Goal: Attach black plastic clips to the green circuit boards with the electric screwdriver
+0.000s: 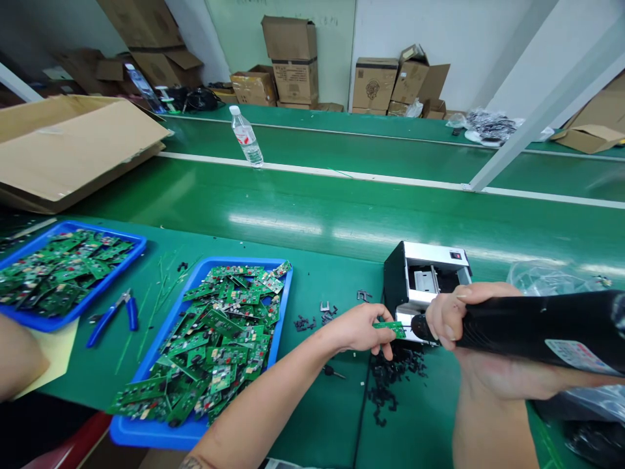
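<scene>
The left hand (359, 329) pinches a small green circuit board (389, 329), its long axis running sideways, one end just short of the black tool (532, 331) closed in the right hand (452, 319)

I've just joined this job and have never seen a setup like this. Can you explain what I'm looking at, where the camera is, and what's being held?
This is a single view from a camera worn on a person's head, looking forward and down at their bare hands. The left hand pinches a small green circuit board. The right hand grips a black handheld power tool, beside a small metal-and-black machine. On the green workbench are two blue trays piled with circuit boards, blue-handled pliers and a heap of small black pieces.
</scene>
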The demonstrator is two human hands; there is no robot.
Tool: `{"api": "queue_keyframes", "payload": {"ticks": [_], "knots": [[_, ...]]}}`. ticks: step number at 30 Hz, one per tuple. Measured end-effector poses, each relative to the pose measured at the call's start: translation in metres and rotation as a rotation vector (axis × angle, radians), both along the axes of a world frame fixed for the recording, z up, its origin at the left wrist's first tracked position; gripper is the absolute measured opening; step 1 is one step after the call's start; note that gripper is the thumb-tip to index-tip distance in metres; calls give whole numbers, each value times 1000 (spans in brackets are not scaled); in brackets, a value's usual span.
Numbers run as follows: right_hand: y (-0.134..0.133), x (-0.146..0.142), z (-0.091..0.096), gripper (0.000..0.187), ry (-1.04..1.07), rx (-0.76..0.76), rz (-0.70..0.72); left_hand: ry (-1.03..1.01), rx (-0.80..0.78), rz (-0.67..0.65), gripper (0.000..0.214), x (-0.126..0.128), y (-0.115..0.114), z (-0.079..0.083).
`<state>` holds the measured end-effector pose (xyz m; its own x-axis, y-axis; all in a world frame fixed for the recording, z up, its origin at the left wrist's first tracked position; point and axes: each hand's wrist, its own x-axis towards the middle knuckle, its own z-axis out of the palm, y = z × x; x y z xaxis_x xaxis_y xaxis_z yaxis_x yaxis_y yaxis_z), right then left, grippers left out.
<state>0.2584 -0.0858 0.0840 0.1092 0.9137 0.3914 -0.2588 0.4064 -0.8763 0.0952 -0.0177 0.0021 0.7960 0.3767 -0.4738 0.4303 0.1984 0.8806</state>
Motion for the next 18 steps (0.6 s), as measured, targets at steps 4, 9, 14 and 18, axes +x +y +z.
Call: {"api": "queue_keyframes", "payload": {"ticks": [4,9,14,18], "knots": [[2,-3,1,76,38,69,-35,-2,0,3,23,0,0,-2],[3,-4,1,84,17,-54,-19,-27,17,-5,22,-1,0,-2],[3,-6,-6,89,51,-55,-43,-36,30,-22,22,-1,0,0],[4,-9,-5,86,39,-63,-56,-30,31,-17,23,-1,1,-1]]}}
